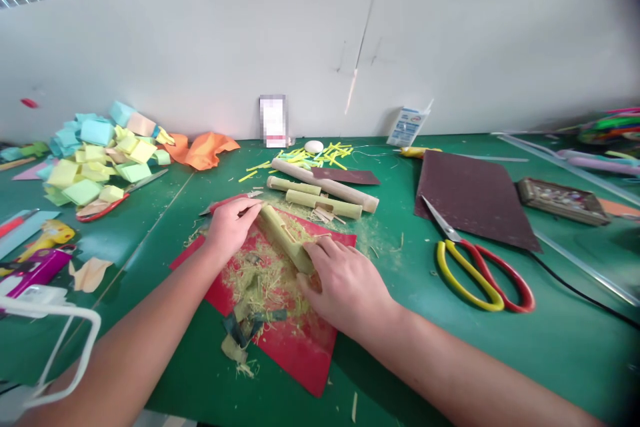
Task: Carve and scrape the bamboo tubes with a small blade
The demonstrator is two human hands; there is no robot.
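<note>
A notched bamboo tube (284, 235) lies slanted over a red sheet (320, 363) on the green table. The fingertips of my left hand (233, 227) pinch its far end. At its near end, my right hand (343, 280) has its fingers wrapped round the tube. Pale shavings (255, 280) and dark scraps are spread on the sheet. Just beyond are two more notched bamboo pieces (324, 203) and a longer pale tube (345, 192). A red-handled cutter (225, 203) rests beside my left hand, partly hidden by it.
Large scissors (475, 267) with yellow and red handles lie right, touching a dark brown sheet (470, 197). Folded paper pieces (100, 153) are heaped at left. A glue gun (45, 267) sits at left. A phone (273, 121) leans on the white wall. A metal tray (563, 200) is far right.
</note>
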